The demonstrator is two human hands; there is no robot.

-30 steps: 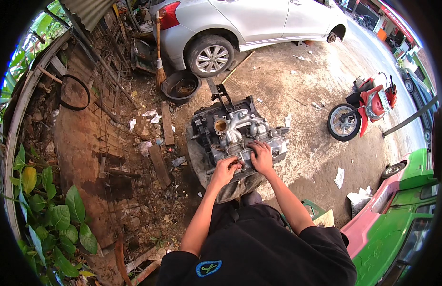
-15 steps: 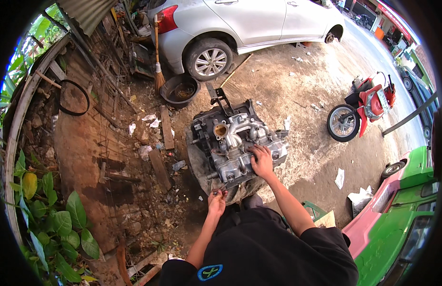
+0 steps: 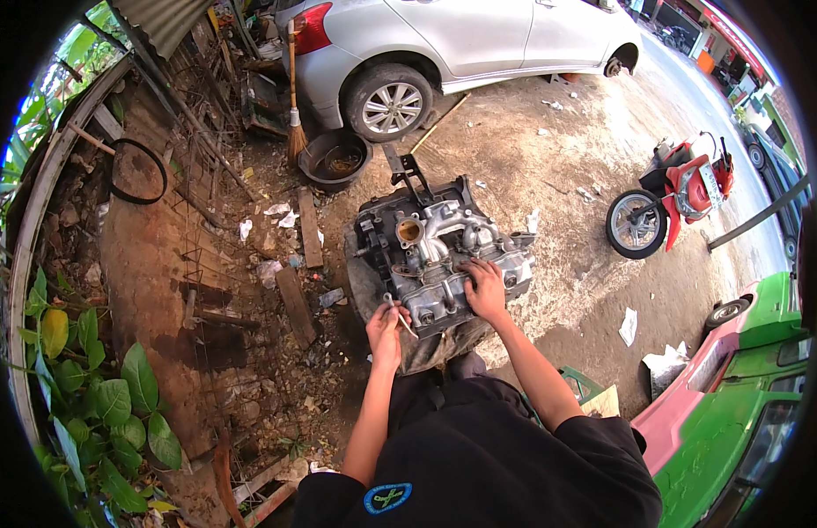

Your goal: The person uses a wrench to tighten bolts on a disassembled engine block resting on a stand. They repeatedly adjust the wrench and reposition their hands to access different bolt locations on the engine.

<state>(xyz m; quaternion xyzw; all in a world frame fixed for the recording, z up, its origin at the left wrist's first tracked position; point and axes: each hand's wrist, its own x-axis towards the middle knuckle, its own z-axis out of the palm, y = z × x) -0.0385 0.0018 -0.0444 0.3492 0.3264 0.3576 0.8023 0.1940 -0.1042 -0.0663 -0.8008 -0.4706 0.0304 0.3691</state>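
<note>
Single head-worn fisheye view, looking steeply down from above the person's torso. Engine block (image 3: 439, 255) sits near, just above centre; silver car (image 3: 461, 44) at 12 o'clock, edges curving toward rim.

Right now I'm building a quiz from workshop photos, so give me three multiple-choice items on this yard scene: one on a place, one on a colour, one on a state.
1. Where does the right hand rest?
A. on top of the engine
B. on the broom
C. on the car tyre

2. What colour is the scooter parked on the dirt?
A. blue
B. red
C. yellow

3. What is the left hand doing?
A. hanging empty at the person's side
B. lying flat on the ground
C. holding a small thin tool at the engine's near edge

Answers: 1 A, the fingers lie spread on the engine's upper face. 2 B, its body panels are red, beside a black tyre. 3 C, the fingers are closed around a thin pale tool right at the engine's near corner.
</note>
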